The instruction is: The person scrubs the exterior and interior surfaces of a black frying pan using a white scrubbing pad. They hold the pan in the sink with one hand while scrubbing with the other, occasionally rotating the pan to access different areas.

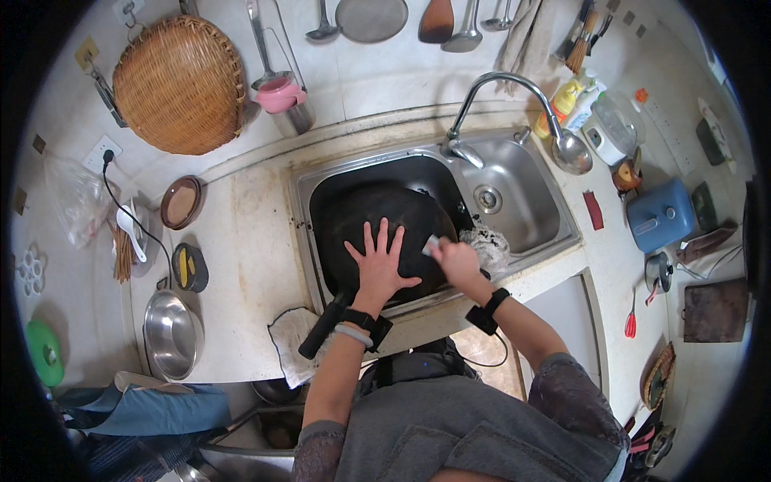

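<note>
A black wok (349, 223) lies in the left basin of a steel double sink (306, 181), its underside apparently facing up. Its dark handle (322, 328) juts out over the counter's front edge. My left hand (379, 262) rests flat on the wok with fingers spread, holding nothing. Between the fingers of my right hand (461, 265) is a small pale scraper-like piece (430, 245), held against the wok's right side; its exact kind is blurred. Beside that hand, a white rag (486, 246) speckled with black bits sits on the sink divider.
A curved faucet (506, 75) rises behind the sink, with a spray bottle (581, 105) and a yellow bottle (560, 105) at its right. A cloth (295, 340) hangs over the front edge. At left stand a steel bowl (173, 334) and a scrubbing brush (190, 267).
</note>
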### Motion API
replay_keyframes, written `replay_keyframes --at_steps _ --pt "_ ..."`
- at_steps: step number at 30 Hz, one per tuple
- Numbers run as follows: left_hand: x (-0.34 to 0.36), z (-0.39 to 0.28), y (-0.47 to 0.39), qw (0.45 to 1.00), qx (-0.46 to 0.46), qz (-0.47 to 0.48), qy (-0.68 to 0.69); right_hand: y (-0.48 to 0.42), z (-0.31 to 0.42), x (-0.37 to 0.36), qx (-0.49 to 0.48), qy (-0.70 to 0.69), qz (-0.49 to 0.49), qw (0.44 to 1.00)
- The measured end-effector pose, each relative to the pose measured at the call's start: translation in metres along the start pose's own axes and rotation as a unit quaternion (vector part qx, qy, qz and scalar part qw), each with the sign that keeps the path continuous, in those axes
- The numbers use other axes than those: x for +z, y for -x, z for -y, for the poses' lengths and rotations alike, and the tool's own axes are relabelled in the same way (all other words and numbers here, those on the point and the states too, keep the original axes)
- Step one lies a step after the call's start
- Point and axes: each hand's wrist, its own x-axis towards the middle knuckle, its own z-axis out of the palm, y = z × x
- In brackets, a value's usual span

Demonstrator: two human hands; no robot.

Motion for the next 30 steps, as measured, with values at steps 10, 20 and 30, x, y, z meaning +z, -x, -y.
replay_keyframes --at_steps 10,20,30 --pt "0.0 0.001 0.001 1.0 0.003 -0.001 0.008 0.0 0.0 0.003 0.011 -0.01 -0.023 1.0" --pt "-0.001 -0.001 -0.001 1.0 0.005 0.001 0.007 -0.004 -0.026 0.013 0.043 0.005 -0.048 0.998" --pt "0.001 0.0 -0.001 1.0 0.006 0.002 0.007 -0.005 -0.026 0.006 0.078 -0.007 -0.04 0.996"
